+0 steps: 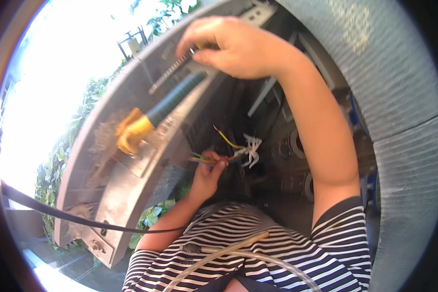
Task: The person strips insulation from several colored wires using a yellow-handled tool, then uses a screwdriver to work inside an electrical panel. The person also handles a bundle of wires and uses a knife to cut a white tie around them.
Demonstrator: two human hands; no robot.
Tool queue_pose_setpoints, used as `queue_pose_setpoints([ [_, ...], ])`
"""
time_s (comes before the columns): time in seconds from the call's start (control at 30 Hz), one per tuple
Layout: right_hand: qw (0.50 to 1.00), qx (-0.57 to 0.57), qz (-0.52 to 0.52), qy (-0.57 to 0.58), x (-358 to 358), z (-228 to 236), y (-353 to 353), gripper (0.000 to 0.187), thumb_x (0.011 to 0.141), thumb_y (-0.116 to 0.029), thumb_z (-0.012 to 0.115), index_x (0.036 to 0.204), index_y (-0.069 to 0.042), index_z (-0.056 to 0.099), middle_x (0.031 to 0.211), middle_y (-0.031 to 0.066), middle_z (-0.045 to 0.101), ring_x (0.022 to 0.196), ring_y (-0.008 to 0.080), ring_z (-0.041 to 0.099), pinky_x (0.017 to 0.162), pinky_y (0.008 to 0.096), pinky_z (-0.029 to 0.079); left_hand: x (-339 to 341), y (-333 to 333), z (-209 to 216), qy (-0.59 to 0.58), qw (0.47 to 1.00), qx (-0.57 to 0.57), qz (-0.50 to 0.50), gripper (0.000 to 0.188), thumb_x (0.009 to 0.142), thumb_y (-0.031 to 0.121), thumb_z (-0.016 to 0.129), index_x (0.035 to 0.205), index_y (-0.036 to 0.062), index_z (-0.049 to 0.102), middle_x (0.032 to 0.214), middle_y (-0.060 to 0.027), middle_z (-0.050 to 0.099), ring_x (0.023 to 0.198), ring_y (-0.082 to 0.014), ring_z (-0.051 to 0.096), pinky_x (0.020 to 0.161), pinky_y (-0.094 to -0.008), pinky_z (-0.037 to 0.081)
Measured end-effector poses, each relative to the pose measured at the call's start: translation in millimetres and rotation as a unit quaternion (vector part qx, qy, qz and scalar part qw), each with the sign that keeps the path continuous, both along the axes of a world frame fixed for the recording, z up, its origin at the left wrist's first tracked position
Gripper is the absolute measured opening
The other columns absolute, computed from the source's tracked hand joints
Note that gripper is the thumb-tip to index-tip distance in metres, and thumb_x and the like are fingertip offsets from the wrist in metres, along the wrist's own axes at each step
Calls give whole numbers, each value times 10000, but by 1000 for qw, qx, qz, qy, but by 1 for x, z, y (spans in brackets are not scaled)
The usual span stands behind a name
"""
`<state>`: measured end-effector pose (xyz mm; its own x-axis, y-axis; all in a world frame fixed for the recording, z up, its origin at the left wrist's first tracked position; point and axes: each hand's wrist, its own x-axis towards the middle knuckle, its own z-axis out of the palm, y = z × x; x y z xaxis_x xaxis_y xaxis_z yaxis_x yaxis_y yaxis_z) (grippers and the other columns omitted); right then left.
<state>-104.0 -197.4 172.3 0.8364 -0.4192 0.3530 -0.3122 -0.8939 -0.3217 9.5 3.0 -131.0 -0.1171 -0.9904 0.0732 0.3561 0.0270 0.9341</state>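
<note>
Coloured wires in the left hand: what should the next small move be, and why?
Probably lower the slim tool in the right hand toward the coloured wires: the left hand has them pinched with their ends sticking out past the fingers, while the tool is up by the metal beam, apart from them.

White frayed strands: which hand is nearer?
Left: the left hand pinches coloured wires just left of the white frayed strands; the right hand is farther off, near the picture's top.
</note>
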Motion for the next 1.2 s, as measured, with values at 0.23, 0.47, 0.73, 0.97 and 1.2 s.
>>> queue_pose_setpoints([
  [0.23,887,-176,31,-427,-26,-25,3,144,1020,-73,594,1150,-17,616,925,69,596,803,164,585,715,289,481,-5,9,16,-21,999,-30,16,145,1029,16,559,1119,63,455,984,-90,641,1070,-211,623,1084,-415,442],
  [0.47,773,-77,-6,-630,-111,-85,83,302,1087,-218,515,1311,-17,529,1031,53,601,798,82,521,701,213,458,-46,17,57,-39,995,-67,62,155,1025,14,562,1127,57,454,1008,-99,647,1055,-206,621,1083,-434,450],
  [0.73,840,126,-268,-455,-154,-201,124,225,1030,-211,591,1022,-11,695,714,-50,516,643,49,426,590,229,363,-69,12,62,-85,984,-119,101,128,1013,71,600,1106,49,514,1048,-117,661,1097,-239,626,995,-401,482],
  [0.97,845,181,-402,-303,-148,-252,110,296,1021,-277,605,1088,-8,707,912,139,674,852,255,659,779,351,506,-63,-19,-1,-45,993,-72,83,138,1009,107,619,1114,61,543,1124,-119,650,1160,-261,619,980,-363,479],
  [1.2,865,197,-390,-246,-176,-345,92,308,1010,-288,635,1064,6,714,897,132,671,826,262,662,750,357,501,-80,-54,-75,-16,990,-132,52,180,962,15,655,1071,60,519,1143,-116,616,1134,-253,611,1034,-407,468],
])
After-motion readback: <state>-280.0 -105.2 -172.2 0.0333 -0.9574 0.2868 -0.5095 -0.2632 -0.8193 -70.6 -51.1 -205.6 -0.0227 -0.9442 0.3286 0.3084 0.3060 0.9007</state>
